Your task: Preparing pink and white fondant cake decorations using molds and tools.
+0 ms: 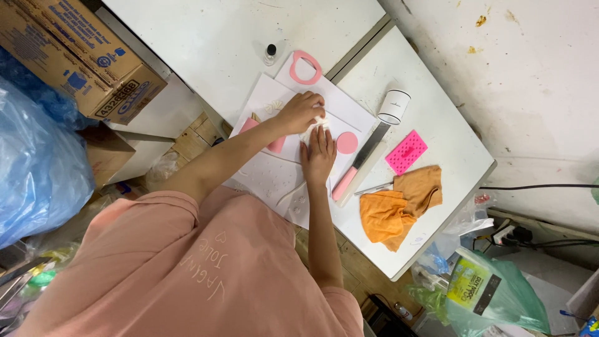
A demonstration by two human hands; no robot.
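The desk [430, 112] is smooth matt white, with flat matt paper sheets [274, 100] on it. The orange cloth [399, 206] is soft and crumpled. The pink perforated mat [406, 151] looks like plastic; the long blade [369, 146] is dull metal.

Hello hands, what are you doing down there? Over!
Left hand curled, pressing on a small white piece. Right hand flat on the white sheet beside it. Pink disc and pink-handled knife lie close by.

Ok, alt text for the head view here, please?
A person's left hand and right hand press a small white piece on white sheets atop a white table, beside a pink disc, knife and orange cloth.
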